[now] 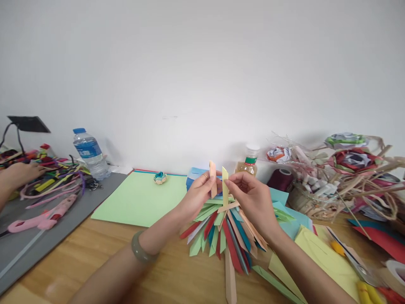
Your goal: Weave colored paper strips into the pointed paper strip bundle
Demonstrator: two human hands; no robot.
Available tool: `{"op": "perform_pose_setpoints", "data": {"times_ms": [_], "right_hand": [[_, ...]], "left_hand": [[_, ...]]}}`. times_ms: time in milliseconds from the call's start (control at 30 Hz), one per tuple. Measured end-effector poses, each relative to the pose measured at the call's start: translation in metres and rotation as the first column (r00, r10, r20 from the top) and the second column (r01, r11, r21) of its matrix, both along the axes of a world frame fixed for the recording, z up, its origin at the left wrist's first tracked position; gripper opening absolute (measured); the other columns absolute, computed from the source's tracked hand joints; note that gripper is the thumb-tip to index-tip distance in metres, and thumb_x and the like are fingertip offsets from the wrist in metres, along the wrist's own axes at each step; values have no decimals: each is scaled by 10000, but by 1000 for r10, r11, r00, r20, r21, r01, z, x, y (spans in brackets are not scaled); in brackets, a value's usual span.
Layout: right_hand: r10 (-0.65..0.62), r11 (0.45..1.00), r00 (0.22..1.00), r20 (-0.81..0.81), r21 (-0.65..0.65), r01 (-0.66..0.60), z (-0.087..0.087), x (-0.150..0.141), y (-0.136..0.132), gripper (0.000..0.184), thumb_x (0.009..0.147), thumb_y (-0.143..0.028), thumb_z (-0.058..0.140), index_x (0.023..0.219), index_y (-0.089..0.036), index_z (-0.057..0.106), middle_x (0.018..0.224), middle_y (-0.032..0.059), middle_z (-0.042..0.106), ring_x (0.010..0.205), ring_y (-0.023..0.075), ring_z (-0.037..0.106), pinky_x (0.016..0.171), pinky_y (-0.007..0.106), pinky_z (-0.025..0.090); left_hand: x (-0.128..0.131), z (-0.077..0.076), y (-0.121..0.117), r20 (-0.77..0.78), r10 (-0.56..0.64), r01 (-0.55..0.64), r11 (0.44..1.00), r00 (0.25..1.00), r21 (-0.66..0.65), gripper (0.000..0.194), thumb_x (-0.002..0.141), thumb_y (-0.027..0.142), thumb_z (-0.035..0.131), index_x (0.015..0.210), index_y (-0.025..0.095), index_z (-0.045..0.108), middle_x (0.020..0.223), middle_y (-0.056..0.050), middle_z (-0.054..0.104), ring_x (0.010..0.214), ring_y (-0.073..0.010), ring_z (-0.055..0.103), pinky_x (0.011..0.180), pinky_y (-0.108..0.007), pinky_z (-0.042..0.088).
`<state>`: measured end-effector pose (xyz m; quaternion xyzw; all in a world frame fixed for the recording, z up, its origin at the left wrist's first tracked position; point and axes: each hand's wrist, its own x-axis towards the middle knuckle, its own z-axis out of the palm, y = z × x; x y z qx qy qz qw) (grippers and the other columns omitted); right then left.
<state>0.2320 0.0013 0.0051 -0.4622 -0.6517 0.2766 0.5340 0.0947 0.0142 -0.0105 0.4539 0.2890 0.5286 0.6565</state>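
Observation:
My left hand [202,185] grips a small stack of folded peach paper strips [213,180], held upright. Beside it, my right hand [249,194] pinches a pale yellow paper strip [225,185] between thumb and fingertips. The two held pieces are close together but apart. Just below both hands lies a fanned pile of folded paper strips [218,232] in green, red, teal, grey and peach. One long peach strip [230,274] sticks out toward me.
Green paper sheets [136,202] with a small paper flower [160,177] lie left of centre. A water bottle [90,154] stands behind. Scissors [354,257], yellow paper [329,261] and paper flowers [356,160] are on the right. Another person's hand [25,175] reaches over pipe cleaners at far left.

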Motion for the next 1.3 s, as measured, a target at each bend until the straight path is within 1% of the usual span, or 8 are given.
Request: {"op": "perform_pose_setpoints", "data": {"times_ms": [133, 300, 467, 667, 867, 1000, 1067, 1300], "right_hand": [[-50, 997, 998, 38, 53, 48, -3, -2, -3, 143, 785, -306, 573, 735, -173, 591, 669, 9, 602, 588, 128, 540, 562, 248, 424], [84, 996, 994, -75, -25, -86, -8, -1, -1, 164, 800, -335, 564, 774, -176, 596, 710, 14, 611, 644, 140, 572, 590, 249, 462], [192, 976, 978, -77, -87, -198, -6, 2, 0, 200, 833, -340, 518, 796, -170, 617, 692, 1, 591, 632, 121, 534, 582, 226, 443], [220, 961, 971, -93, -152, -233, -5, 5, 3, 192, 794, -346, 567, 770, -165, 626, 699, 2, 612, 615, 117, 541, 567, 217, 447], [203, 958, 977, -72, -192, -213, -1, 7, 5, 172, 784, -287, 546, 699, -157, 619, 616, -14, 594, 552, 108, 551, 536, 215, 445], [151, 970, 988, -37, -189, -155, -3, 9, 8, 162, 761, -256, 539, 637, -160, 580, 598, -21, 570, 539, 107, 545, 507, 214, 429], [130, 974, 991, -25, -184, -133, -5, 10, 9, 167, 759, -273, 543, 640, -161, 574, 599, -18, 569, 548, 113, 548, 511, 220, 427], [138, 974, 989, 44, -188, -127, -6, 7, 11, 189, 766, -318, 547, 686, -157, 607, 652, 8, 623, 607, 135, 570, 545, 234, 426]], "left_hand": [[8, 1, -14, -12, -69, 69, 998, 998, 11, 234, 827, 340, 541, 986, 179, 599, 930, -38, 625, 925, -168, 566, 885, -311, 404], [11, 0, -16, -60, -79, 82, 995, 995, 58, 258, 840, 321, 526, 1055, 192, 590, 1104, -53, 603, 1098, -182, 513, 1015, -332, 325], [9, -2, -13, -90, -92, 96, 995, 992, 40, 302, 840, 345, 522, 1098, 196, 571, 1104, -54, 613, 1086, -189, 531, 998, -339, 351], [7, -4, -10, -212, -78, 94, 993, 974, 71, 314, 851, 340, 504, 1125, 204, 571, 1104, -46, 619, 1096, -209, 520, 956, -327, 374], [6, -4, -9, -246, -110, 128, 990, 963, 56, 345, 844, 338, 515, 1156, 200, 559, 1061, -47, 629, 969, -184, 577, 875, -298, 419], [5, -2, -8, -189, -190, 191, 981, 964, -10, 373, 826, 336, 540, 1162, 177, 548, 1000, -58, 642, 877, -180, 604, 807, -302, 451], [3, 0, -6, -217, -211, 212, 977, 953, -20, 361, 829, 320, 535, 1150, 157, 555, 1007, -69, 637, 871, -181, 604, 797, -301, 453], [-11, 0, 6, -498, -151, 273, 944, 854, 183, 338, 837, 298, 508, 1140, 161, 573, 1080, -62, 624, 1016, -210, 545, 902, -321, 393]]}}
